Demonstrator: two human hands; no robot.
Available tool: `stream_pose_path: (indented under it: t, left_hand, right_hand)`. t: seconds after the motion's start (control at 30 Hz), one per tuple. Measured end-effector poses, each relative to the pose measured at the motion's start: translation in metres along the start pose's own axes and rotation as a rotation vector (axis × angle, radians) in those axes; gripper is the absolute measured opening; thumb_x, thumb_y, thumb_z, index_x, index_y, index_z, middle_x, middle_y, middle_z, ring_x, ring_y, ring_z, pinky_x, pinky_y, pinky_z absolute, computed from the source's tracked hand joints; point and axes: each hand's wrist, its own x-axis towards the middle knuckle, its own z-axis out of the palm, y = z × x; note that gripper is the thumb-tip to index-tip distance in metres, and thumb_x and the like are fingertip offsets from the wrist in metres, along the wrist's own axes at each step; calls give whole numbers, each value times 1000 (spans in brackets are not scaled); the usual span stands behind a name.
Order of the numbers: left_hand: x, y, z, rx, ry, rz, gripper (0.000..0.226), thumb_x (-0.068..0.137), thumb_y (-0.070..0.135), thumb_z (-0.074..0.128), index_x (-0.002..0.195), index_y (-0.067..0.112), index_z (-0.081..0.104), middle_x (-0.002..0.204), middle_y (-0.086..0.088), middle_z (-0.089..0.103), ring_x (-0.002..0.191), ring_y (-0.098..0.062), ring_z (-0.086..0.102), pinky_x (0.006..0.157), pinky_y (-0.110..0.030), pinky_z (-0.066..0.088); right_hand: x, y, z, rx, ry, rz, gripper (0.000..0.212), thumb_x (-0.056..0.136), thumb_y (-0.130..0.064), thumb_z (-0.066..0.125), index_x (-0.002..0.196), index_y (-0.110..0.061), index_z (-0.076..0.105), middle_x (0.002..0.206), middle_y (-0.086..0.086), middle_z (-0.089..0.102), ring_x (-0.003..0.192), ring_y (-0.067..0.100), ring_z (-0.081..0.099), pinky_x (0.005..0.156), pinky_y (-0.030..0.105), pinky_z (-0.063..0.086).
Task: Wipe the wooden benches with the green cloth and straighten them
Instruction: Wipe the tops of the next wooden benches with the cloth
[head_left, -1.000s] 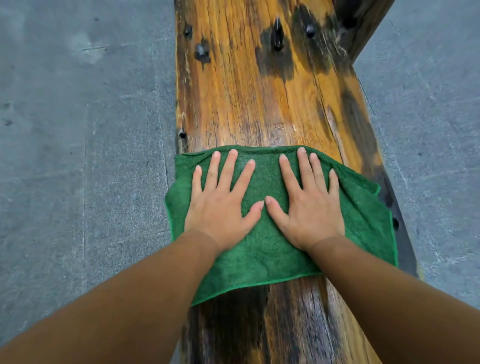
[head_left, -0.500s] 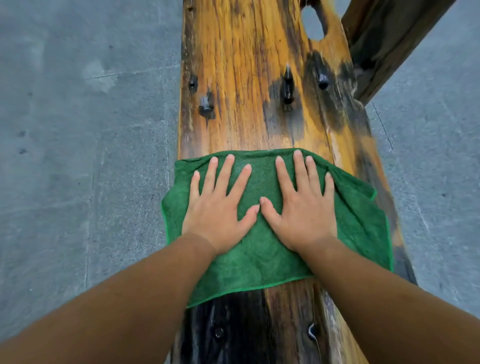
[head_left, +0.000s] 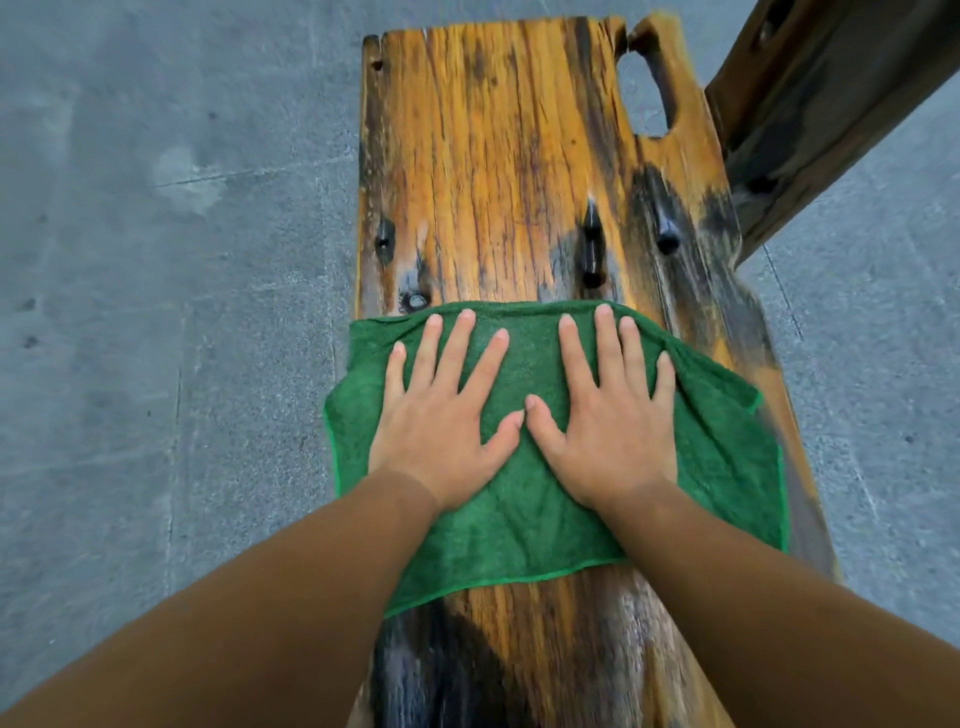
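A long orange-brown wooden bench (head_left: 498, 156) with dark stains and knot holes runs away from me down the middle of the head view. The green cloth (head_left: 519, 530) lies spread across its width and hangs slightly over both side edges. My left hand (head_left: 441, 410) and my right hand (head_left: 608, 415) press flat on the cloth side by side, fingers spread and thumbs almost touching. Neither hand grips the cloth. The bench's far end, with an oval cut-out at its right corner, is in sight.
A second dark wooden bench (head_left: 810, 104) angles in at the upper right, close to the first bench's far right corner. Grey concrete floor (head_left: 156, 312) lies on both sides of the bench.
Both hands have pushed the cloth forward along the bench. The far end of the bench and its cut-out have come into view, and the knot holes are now just ahead of the cloth.
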Motion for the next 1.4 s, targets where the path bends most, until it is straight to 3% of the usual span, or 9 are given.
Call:
stream_pose_path:
  t: [0.37,0.6,0.97,1.4]
  left_hand:
    - [74,-19,-8,-23,-12,7,73,92,62,26,157,31,12,167,-5,2,153,-30,-2,121,-58,6]
    - [140,-36,-16,-30,-22,19,73,92,62,21,157,33,5,167,-3,-4,153,-29,-9,121,-57,0]
    - [194,-45,-23,-6,-24,28,77,90,58,30,158,28,9,167,-8,0,153,-33,-4,120,-61,8]
    - [339,-79,-44,-1,7,6,75,89,58,30,157,30,14,166,-7,7,153,-32,2,120,-60,9]
  right_hand:
    - [84,-6,-8,-41,2,25,80,90,-68,17,159,-31,-1,169,4,0,155,22,-4,123,55,6]
    - [141,-12,-12,-19,41,68,78,92,-67,19,159,-31,0,169,4,-2,156,23,-1,123,56,8]
    - [212,-13,-22,-3,45,43,79,90,-63,26,159,-30,7,169,4,1,156,23,1,123,57,12]
    - [357,-18,-43,-4,44,60,79,88,-61,30,159,-27,15,168,8,6,155,27,7,122,58,11]
